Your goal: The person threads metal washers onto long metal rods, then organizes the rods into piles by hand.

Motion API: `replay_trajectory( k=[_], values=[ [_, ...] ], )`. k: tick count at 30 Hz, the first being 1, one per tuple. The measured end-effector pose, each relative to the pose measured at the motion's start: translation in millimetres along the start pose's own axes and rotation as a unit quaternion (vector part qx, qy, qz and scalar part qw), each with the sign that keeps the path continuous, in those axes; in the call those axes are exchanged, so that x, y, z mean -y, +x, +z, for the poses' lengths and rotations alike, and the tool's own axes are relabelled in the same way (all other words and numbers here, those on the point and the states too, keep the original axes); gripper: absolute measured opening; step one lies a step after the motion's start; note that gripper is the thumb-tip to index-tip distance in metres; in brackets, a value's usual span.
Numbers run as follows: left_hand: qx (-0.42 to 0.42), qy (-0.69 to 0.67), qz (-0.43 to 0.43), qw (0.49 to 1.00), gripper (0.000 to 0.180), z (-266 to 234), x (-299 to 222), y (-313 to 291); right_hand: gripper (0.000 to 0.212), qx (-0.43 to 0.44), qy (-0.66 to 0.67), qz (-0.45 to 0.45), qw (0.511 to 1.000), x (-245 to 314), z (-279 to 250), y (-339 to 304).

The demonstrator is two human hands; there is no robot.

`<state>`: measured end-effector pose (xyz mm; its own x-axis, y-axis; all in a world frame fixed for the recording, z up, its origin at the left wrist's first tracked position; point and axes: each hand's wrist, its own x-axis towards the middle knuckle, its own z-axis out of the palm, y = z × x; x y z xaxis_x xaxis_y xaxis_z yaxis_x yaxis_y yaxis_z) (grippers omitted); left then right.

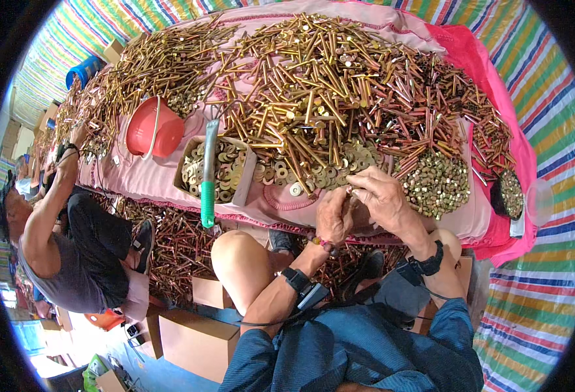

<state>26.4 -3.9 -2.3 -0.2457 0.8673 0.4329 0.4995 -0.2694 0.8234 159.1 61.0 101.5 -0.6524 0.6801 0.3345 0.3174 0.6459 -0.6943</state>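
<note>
My left hand [334, 217] and my right hand [382, 198] meet over the near edge of the pink cloth. The right thumb and fingertips are pinched together, touching the curled left fingers. Whatever lies between them is too small or hidden to make out. Just beyond the hands spreads a pile of flat metal washers [332, 175]. To the right sits a heap of small nuts [434, 186]. Long brassy bolts [310, 88] are piled high behind the washers. At left, a small hand rake with a green handle [207, 202] leans across an open carton [245, 178] of washers.
A red bucket [157, 127] lies tipped beyond the carton. A dark container of nuts [511, 195] stands at the right edge. More bolts [183, 245] lie below the cloth's edge. Cardboard boxes [199, 343] stand at lower left. Another person [55, 261] works at left.
</note>
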Motion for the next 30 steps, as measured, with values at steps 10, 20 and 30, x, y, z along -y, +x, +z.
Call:
replay_trajectory(
  k=[10,20,30],
  values=[
    [-0.019,-0.018,0.008,1.0,0.012,0.1,-3.3,2.2,0.021,0.002,-0.019,0.081,0.997,-2.6,2.5,-2.6],
    [-0.026,-0.025,0.02,0.999,0.01,0.1,-5.5,3.7,0.021,-0.066,0.447,0.204,0.868,-33.3,14.1,-14.8],
    [0.006,-0.018,-0.005,1.0,0.018,-2.5,0.6,-0.5,0.019,-0.031,0.07,0.068,0.995,3.4,9.7,0.8]
  ],
)
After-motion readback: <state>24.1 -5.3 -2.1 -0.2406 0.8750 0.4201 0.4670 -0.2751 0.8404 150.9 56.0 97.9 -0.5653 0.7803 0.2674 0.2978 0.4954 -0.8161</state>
